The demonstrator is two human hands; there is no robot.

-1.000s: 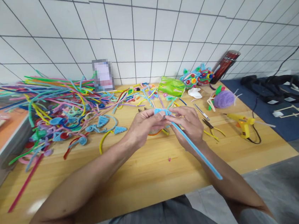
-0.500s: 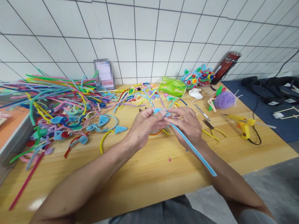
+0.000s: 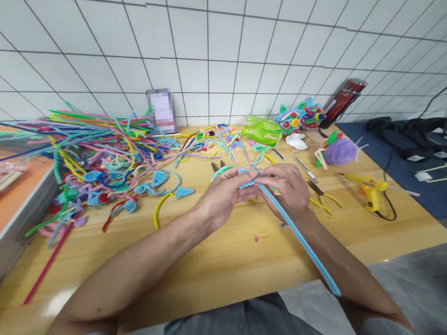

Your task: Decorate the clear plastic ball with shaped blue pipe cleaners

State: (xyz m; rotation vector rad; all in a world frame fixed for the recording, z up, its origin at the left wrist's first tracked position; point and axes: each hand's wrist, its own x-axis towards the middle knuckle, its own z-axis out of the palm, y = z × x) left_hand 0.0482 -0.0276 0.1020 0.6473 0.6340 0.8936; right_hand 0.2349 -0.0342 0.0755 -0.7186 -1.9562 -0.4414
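Between my two hands is a light blue pipe cleaner [image 3: 300,238], wound into a small ridged piece at its upper end. My left hand [image 3: 224,196] pinches that wound part. My right hand [image 3: 287,190] closes on the pipe cleaner just beside it, with the fingertips of both hands almost touching. The long straight tail slants down over my right forearm. Behind my left hand a green and white rounded edge [image 3: 221,172] and dark plier tips [image 3: 218,165] show in part. Light blue wound triangles [image 3: 159,178] lie on the table to the left.
A tangled heap of pipe cleaners [image 3: 96,133] covers the back left. To the right lie yellow-handled pliers [image 3: 322,197], a craft knife [image 3: 306,170], a yellow glue gun [image 3: 369,190] and a purple fluffy ball [image 3: 340,152]. A red flask [image 3: 344,101] leans on the tiled wall.
The pipe cleaner's tail now reaches lower and further right, and more of the wound piece shows. The whole view has shifted slightly. Both hands keep their grip.
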